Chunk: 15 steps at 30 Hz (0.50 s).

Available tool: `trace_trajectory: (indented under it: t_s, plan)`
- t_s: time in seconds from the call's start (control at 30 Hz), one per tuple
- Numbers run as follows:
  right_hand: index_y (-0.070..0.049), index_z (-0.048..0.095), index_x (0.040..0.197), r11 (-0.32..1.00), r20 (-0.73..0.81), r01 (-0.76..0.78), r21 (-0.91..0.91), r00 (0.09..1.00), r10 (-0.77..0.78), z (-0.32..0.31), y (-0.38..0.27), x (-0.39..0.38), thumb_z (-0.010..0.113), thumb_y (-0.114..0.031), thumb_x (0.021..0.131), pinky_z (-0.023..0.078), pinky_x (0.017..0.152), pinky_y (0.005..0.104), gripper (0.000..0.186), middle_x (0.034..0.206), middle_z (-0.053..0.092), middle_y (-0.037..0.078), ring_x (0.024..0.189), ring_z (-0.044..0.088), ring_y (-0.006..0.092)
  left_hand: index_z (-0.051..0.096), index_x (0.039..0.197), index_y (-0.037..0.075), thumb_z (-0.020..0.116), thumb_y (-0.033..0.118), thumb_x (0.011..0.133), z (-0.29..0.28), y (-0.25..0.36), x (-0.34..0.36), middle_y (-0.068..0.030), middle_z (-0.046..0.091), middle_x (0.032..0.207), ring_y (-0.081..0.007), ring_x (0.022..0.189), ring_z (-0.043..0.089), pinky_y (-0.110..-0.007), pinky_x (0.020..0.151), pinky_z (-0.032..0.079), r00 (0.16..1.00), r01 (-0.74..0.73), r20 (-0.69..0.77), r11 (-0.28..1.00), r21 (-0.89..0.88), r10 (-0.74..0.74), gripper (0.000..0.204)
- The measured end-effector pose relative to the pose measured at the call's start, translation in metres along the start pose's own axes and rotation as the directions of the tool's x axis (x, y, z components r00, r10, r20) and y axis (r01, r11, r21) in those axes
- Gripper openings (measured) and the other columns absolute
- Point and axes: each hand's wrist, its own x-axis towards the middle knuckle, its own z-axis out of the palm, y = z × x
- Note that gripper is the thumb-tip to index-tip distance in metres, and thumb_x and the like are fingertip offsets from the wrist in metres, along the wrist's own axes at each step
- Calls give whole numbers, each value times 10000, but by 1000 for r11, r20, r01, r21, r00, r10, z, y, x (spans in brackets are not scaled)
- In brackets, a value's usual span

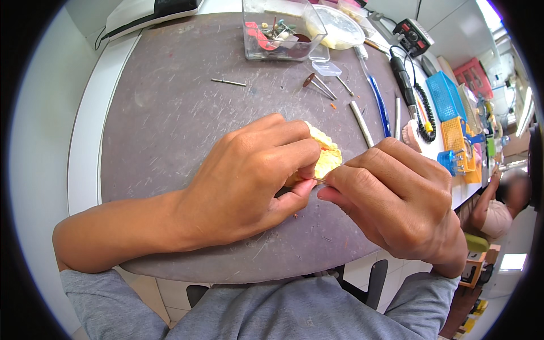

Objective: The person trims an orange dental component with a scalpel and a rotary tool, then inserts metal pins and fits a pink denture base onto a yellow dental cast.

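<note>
Over the middle of the dark work board, my left hand [255,164] is closed around a small, bumpy yellow piece [328,162] that looks like a dental cast. Its far end shows past my fingers, and the rest is hidden beneath the hand. From the right, my right hand [399,195] pinches a thin metal piece [321,181] between thumb and forefinger. That metal reaches to my left fingertips at the near side of the yellow piece. Whether it is a wire or a tool's tip I cannot tell.
A clear box [253,50] of small bits stands at the back. Beside it lie disc burs [309,80], a pale rod [361,124] and a blue-handled brush [378,102]. A corded handpiece [402,76] and baskets [446,95] line the right; a person [497,218] sits beyond.
</note>
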Motion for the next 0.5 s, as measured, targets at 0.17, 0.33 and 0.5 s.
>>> trace_trajectory:
  t_s: [0.17,0.33,0.5]
  plan:
    - [-13,659,834,998,-50,9,62,999,-6,4,6,-8,787,-86,684,472,518,297,210,741,602,56,616,580,181,555,805,21,740,-2,715,2,3,5,-116,592,863,-307,794,568,-404,677,463,1000,-30,-7,999,31,30,207]
    - [-2,631,858,1000,-47,2,28,999,-1,8,5,-6,703,-65,686,484,533,297,197,754,535,44,636,553,176,564,825,8,727,-18,690,0,5,5,-127,581,871,-326,796,556,-409,676,453,1000,18,7,1000,17,-18,213]
    - [33,620,804,998,-78,-22,59,997,27,5,3,-7,680,-79,735,564,587,365,144,771,609,132,776,662,267,594,845,-7,730,-4,679,-1,12,8,-136,598,896,-324,807,569,-409,687,469,1000,19,9,999,47,-19,214]
